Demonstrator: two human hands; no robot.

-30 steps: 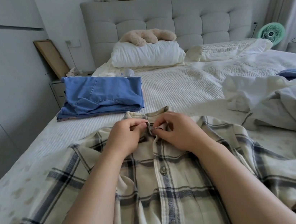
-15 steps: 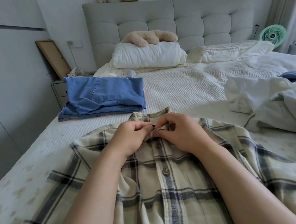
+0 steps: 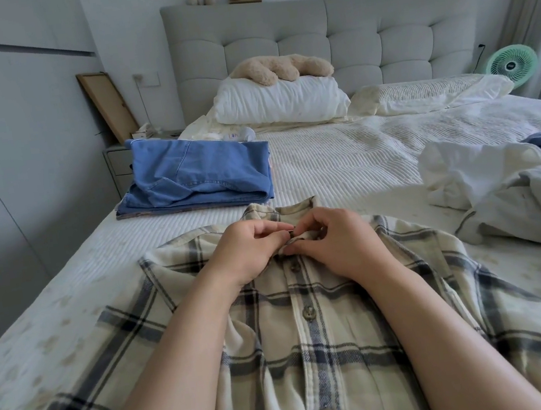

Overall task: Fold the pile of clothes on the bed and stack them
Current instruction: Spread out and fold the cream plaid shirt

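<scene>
A cream plaid shirt [image 3: 318,346] with dark blue stripes lies flat, front up, on the bed [image 3: 342,161], buttons down its middle. My left hand [image 3: 251,252] and my right hand [image 3: 339,240] meet just below the collar, each pinching the placket at the top button. A folded blue denim garment [image 3: 200,176] sits on the bed's left side, beyond the shirt. A loose pile of white and grey clothes [image 3: 508,194] lies to the right.
White pillows [image 3: 279,100] with a beige plush toy [image 3: 278,67] lie against the grey headboard. A nightstand [image 3: 119,162] and a leaning frame [image 3: 108,105] stand at the left. A green fan [image 3: 512,64] is at the far right.
Both hands stay at the collar, fingers working slightly at the top button. The view has shifted a little; the shirt has not moved.
</scene>
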